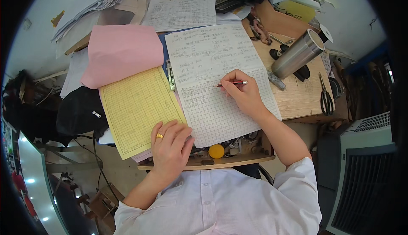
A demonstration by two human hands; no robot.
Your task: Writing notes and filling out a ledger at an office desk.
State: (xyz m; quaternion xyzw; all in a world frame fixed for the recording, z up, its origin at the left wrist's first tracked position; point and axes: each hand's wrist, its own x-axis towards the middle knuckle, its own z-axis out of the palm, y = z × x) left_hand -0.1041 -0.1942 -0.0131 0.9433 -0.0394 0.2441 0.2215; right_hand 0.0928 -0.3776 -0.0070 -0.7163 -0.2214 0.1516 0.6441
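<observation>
My right hand (242, 90) grips a red and black pencil (236, 83), its tip over the gridded lower page of an open notebook (223, 117). Handwriting covers the upper page and a few rows at the top left of the grid. My left hand (172, 142) wears a gold ring and rests, fingers loosely apart, on the lower right corner of a yellow gridded form (140, 107) and near the notebook's edge. A pink sheet (126, 53) is folded back above the yellow form. Part of a metal clip (171, 75) shows between the form and the notebook.
A steel tumbler (298, 55) stands to the right, with black-handled scissors (326, 99) beyond it. An open drawer (229, 163) with small items juts out before me. Papers (181, 10) and a calculator (226, 4) lie at the back. An air cooler (363, 171) stands right.
</observation>
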